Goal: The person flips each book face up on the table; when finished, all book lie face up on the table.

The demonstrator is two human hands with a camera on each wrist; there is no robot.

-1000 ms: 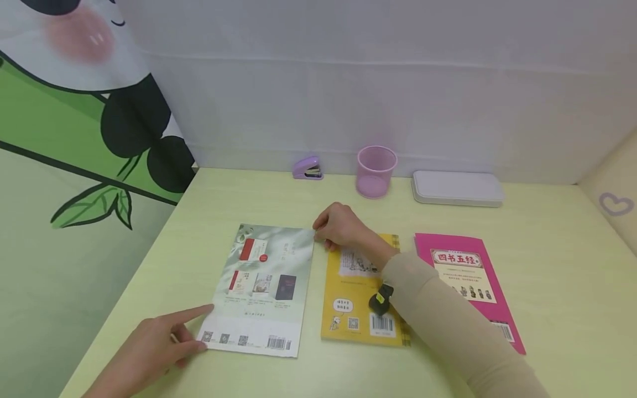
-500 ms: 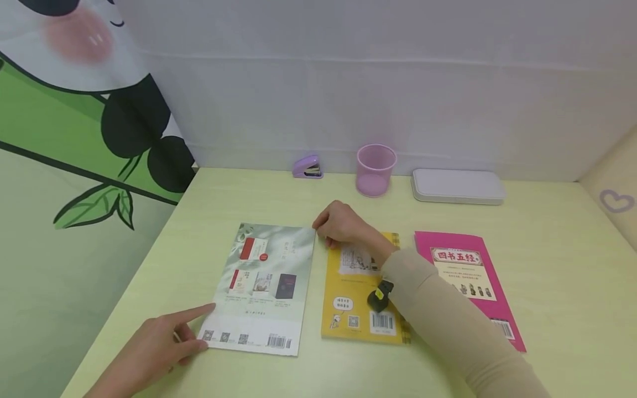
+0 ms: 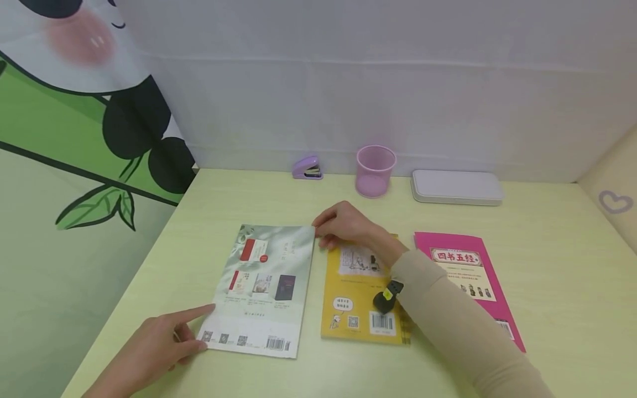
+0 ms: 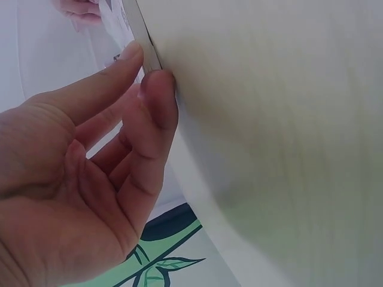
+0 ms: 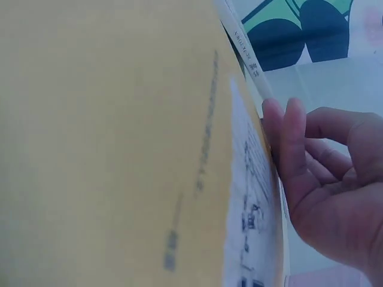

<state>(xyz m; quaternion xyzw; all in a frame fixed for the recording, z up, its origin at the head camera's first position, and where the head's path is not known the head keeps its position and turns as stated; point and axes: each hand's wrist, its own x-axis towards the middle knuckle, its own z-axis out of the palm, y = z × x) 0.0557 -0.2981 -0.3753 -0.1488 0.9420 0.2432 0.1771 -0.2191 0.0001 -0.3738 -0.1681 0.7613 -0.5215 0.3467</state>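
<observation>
Head: pale green book (image 3: 261,290) flat, left of yellow book (image 3: 350,296); left hand (image 3: 159,340), thumb and forefinger spread, touches its left edge; right hand (image 3: 343,224), fingers bent, at far right corner, pinch unclear. Left wrist: fingertips against thin edge. Right wrist: fingertips by spine (image 5: 244,51). Judged light, bendable, slightly slick; grip spine.

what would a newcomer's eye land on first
Probably the bright pink book at the right, then the yellow book beside it. Next might come the pale green book, with the left hand at its left edge and the right hand by its upper right corner. A cartoon fills the head view's upper left.
</observation>
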